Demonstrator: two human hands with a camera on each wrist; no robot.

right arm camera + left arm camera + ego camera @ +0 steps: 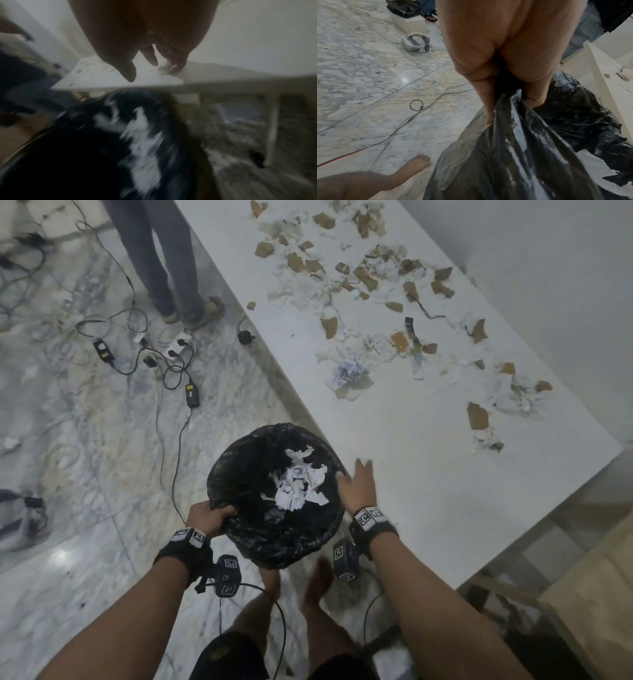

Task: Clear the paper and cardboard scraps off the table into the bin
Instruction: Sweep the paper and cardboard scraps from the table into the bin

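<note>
The step in hand looks like the gap between loads: white paper (298, 484) already lies inside the bin (274, 529), at lower centre of the head view, while most scraps (346, 273) are spread over the table (421, 474) toward the upper right. The left hand (209, 516) grips the black liner at the bin's left rim, fingers curled round the plastic (489, 94), holding the mouth against the table edge. The right hand (357, 486) is flat and empty just right of the rim, fingers straight and close together, over bare tabletop. The next move probably calls for reaching up the frame to the crumpled white wad (349, 373) and the brown cardboard piece (477, 416), then sweeping them down toward the bin. A person's legs (164, 258) stand at upper left among cables (144, 350) on the marble floor, clear of that reach; a dropped scrap could land there
</note>
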